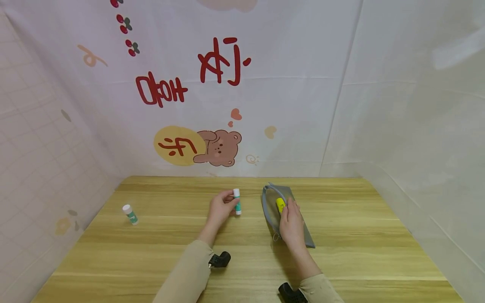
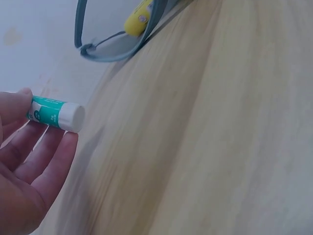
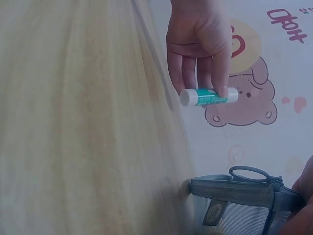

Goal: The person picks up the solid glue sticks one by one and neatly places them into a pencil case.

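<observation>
My left hand pinches a green-and-white glue stick between thumb and fingers. The left wrist view shows the same glue stick with its white end pointing away from the palm. Over to the right, my right hand grips the side of a grey mesh zip pouch, whose mouth gapes toward the left hand. Inside the pouch lies a yellow tube, partly covered by the right hand. From the right wrist, the pouch's zipped rim and mesh side show.
A second green-and-white glue stick stands on the wooden table at the left. Behind the table hangs a white printed cloth with a bear and red characters. Black wrist devices sit at both sleeves.
</observation>
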`<state>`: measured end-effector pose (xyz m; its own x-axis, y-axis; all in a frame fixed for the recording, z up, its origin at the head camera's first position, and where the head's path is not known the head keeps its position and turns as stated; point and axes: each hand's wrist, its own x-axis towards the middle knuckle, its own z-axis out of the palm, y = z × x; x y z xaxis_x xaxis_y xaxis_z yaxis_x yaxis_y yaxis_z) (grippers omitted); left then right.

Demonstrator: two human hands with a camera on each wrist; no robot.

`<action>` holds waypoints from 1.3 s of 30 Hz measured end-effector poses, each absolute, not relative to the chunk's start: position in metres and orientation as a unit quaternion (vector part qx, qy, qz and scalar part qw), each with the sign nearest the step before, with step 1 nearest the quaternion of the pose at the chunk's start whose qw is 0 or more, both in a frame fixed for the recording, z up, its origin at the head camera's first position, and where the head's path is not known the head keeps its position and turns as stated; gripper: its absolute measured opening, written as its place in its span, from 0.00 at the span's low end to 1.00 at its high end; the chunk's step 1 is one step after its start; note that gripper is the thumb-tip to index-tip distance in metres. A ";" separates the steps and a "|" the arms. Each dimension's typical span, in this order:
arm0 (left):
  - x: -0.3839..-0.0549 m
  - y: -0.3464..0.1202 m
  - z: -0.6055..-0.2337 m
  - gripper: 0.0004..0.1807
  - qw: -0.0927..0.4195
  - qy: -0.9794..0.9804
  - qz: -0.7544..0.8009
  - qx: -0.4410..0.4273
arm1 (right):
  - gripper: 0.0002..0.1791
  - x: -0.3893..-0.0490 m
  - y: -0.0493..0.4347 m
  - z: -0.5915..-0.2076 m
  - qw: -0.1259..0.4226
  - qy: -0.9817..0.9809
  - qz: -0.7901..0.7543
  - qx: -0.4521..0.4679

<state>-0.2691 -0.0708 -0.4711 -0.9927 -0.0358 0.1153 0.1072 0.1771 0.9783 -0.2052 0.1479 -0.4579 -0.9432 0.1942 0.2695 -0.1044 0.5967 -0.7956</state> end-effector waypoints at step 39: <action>-0.262 -0.006 -0.467 0.16 0.018 -0.750 -0.661 -0.013 | 0.25 -0.205 0.147 -0.460 0.167 -0.877 0.450 -0.028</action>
